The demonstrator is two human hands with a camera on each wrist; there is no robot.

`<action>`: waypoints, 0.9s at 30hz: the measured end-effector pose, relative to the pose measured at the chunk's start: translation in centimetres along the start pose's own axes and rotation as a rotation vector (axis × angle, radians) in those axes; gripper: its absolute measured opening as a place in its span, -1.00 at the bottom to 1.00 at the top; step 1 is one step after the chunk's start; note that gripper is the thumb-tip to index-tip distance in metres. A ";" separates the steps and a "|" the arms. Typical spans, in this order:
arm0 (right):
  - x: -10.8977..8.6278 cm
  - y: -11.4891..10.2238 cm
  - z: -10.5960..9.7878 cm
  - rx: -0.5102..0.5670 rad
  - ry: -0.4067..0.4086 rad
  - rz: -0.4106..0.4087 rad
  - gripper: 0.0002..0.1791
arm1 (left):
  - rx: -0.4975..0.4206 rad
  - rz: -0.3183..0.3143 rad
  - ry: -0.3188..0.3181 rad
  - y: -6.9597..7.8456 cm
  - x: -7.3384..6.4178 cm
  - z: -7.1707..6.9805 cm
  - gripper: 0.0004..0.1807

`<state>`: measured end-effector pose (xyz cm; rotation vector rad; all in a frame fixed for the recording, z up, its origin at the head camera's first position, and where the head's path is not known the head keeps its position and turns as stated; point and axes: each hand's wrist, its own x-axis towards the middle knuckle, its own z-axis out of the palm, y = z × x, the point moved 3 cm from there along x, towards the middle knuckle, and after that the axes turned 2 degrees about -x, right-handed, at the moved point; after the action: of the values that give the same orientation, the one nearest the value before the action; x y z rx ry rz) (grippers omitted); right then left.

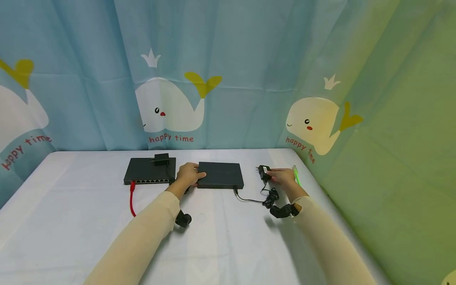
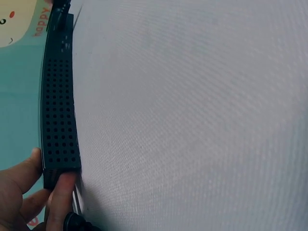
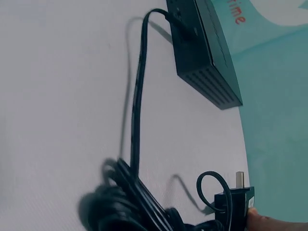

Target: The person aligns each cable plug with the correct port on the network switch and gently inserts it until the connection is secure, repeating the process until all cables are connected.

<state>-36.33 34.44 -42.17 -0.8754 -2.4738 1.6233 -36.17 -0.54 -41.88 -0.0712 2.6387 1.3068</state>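
Observation:
At the left end of a flat black metal box [image 1: 220, 174], probably a network switch, my left hand [image 1: 187, 174] grips the edge, thumb on top. In the left wrist view that hand [image 2: 29, 197] has fingers against the box's end, and its long side shows rows of round holes. A black cord is plugged in near the box's right end. It runs to a coiled cord bundle [image 1: 271, 197] and on to a black power adapter [image 1: 264, 172]. My right hand [image 1: 284, 177] holds the adapter by its right side; its metal prongs [image 3: 240, 179] show in the right wrist view.
Left of my left hand lies a second black switch [image 1: 144, 170] with a row of ports. Another power adapter [image 1: 161, 159] sits on it, and a red cable [image 1: 132, 200] is plugged into its front. A green cable [image 1: 296, 174] lies behind my right wrist. A curtain [image 1: 246, 111] hangs behind the white table.

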 end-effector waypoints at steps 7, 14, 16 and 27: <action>-0.4 0.0 1.4 -0.057 -0.041 -0.008 -0.62 | -0.004 0.003 0.001 0.1 -0.3 -0.2 -0.34; -0.9 -0.3 2.4 -0.048 -0.029 -0.020 -0.67 | -0.003 0.014 -0.006 0.1 -0.6 0.1 -0.35; -1.1 -0.3 2.8 -0.058 -0.031 -0.006 -0.64 | 0.003 0.014 -0.004 0.1 -0.6 0.2 -0.35; -1.7 -0.6 3.5 -0.063 -0.023 0.002 -0.68 | 0.026 0.004 0.013 0.0 -0.4 0.6 -0.34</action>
<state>-36.31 30.57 -42.78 -0.8720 -2.5531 1.5738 -35.73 -0.12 -42.14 -0.0706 2.6670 1.2775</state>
